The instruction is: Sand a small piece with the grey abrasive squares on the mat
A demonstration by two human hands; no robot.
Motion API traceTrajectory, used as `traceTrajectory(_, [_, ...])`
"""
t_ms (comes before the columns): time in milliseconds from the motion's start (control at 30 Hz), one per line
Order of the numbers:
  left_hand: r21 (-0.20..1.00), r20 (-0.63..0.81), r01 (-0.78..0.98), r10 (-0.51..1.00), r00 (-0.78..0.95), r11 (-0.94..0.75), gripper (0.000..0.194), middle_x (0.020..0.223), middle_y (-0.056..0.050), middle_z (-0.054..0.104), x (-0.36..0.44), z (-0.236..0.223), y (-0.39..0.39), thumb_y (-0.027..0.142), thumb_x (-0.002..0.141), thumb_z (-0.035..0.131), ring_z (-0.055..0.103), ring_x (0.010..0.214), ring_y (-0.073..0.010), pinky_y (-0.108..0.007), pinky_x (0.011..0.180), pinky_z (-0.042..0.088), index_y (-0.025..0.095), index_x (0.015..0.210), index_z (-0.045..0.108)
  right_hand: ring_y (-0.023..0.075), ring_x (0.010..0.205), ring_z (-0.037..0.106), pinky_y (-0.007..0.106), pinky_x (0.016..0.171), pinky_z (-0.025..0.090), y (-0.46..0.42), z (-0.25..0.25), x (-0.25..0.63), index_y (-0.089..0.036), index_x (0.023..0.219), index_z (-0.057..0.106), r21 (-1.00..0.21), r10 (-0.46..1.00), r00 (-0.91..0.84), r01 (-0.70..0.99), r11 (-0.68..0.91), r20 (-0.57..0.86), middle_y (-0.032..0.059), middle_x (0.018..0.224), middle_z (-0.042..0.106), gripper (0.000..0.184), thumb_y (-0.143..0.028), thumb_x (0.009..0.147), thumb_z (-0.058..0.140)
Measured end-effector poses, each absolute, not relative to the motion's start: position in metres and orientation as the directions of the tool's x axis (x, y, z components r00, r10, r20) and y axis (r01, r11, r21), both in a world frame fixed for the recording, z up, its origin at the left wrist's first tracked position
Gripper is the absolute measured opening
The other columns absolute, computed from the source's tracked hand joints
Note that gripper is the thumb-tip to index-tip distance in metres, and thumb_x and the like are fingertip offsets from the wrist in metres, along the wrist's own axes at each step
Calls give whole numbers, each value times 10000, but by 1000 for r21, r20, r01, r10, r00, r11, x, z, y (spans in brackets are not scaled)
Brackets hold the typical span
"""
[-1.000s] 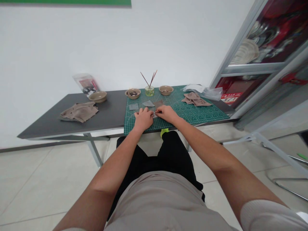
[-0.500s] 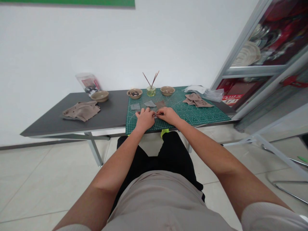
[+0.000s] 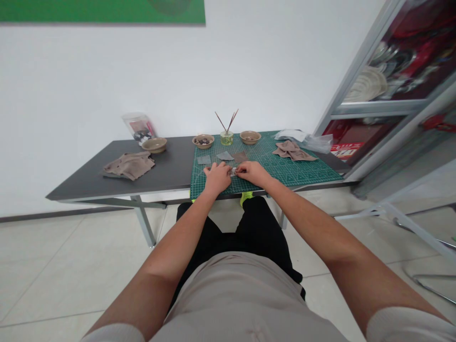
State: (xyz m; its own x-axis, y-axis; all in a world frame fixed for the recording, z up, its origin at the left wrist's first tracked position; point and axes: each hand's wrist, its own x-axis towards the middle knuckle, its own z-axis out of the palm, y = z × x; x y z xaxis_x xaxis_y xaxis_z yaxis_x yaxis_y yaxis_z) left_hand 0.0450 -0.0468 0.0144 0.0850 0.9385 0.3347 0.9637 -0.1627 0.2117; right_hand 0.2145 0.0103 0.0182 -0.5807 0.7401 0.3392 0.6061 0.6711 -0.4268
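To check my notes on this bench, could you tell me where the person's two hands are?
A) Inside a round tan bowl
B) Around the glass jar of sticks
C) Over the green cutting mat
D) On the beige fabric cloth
C: the left hand and right hand meet over a small pale piece on the green gridded cutting mat.

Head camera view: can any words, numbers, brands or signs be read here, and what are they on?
No words, numbers or brands can be read clearly.
On the red label in the cabinet: print, too blurred to read.
On the green cutting mat: scale markings, too small to read.
On the clear packet: a printed card, too small to read.
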Motion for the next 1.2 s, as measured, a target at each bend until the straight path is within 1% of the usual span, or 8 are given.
traceTrajectory(100, [249, 357, 955, 932, 63, -159, 309, 1185, -94, 685, 45, 14, -47, 193, 936, 445, 527, 1143, -320, -603, 984, 350, 283, 1151, 648, 197, 880, 698, 282, 815, 475, 15, 21, 213, -186, 837, 782, -411, 761, -559, 641, 649, 330, 64, 928, 775, 94, -185, 835, 688])
traceTrajectory(200, [293, 350, 944, 936, 44, -154, 307, 1146, -73, 713, 44, 15, -48, 173, 911, 476, 545, 1118, -306, -582, 979, 358, 287, 1178, 576, 204, 871, 692, 286, 790, 467, 18, 23, 201, -168, 816, 778, -379, 779, -532, 681, 626, 331, 77, 899, 771, 94, -175, 838, 687])
traceTrajectory(267, [304, 341, 941, 939, 36, -146, 286, 1111, -64, 726, 44, 16, -48, 177, 907, 486, 553, 1106, -301, -566, 975, 360, 288, 1162, 554, 204, 861, 689, 285, 780, 464, 16, 23, 195, -161, 811, 775, -368, 769, -540, 676, 638, 342, 81, 887, 768, 92, -176, 841, 690])
traceTrajectory(367, [301, 346, 942, 938, 37, -148, 263, 1085, -61, 732, 44, 17, -49, 167, 903, 485, 556, 1100, -299, -552, 974, 354, 277, 1134, 547, 201, 864, 689, 283, 793, 466, 11, 22, 196, -166, 816, 774, -372, 742, -573, 642, 670, 347, 77, 882, 767, 96, -184, 849, 687])
traceTrajectory(500, [295, 344, 944, 938, 38, -146, 231, 1103, -58, 728, 44, 18, -50, 177, 915, 474, 550, 1113, -294, -540, 988, 340, 269, 1112, 552, 197, 908, 691, 278, 833, 468, 5, 20, 206, -172, 858, 778, -389, 736, -585, 625, 677, 340, 76, 939, 772, 93, -180, 846, 686])
traceTrajectory(700, [314, 291, 943, 957, 10, -106, 236, 1130, -54, 716, 46, 20, -52, 177, 913, 482, 542, 1141, -279, -516, 1021, 314, 275, 1115, 556, 204, 937, 684, 283, 864, 464, 7, 18, 206, -165, 885, 784, -341, 707, -623, 620, 707, 333, 81, 960, 770, 116, -155, 848, 674])
traceTrajectory(933, [303, 322, 943, 946, 32, -135, 209, 1100, -61, 710, 45, 19, -52, 196, 923, 470, 549, 1115, -283, -515, 997, 320, 266, 1102, 554, 196, 891, 671, 276, 798, 441, 20, 24, 192, -149, 887, 782, -288, 723, -617, 664, 690, 309, 91, 948, 762, 133, -201, 882, 660])
traceTrajectory(1200, [296, 290, 949, 957, 23, -112, 205, 1097, -66, 707, 47, 23, -53, 179, 916, 470, 543, 1109, -280, -506, 983, 335, 259, 1082, 560, 188, 870, 649, 269, 785, 420, 8, 25, 208, -139, 851, 766, -266, 750, -593, 703, 660, 293, 92, 920, 746, 119, -181, 874, 657])
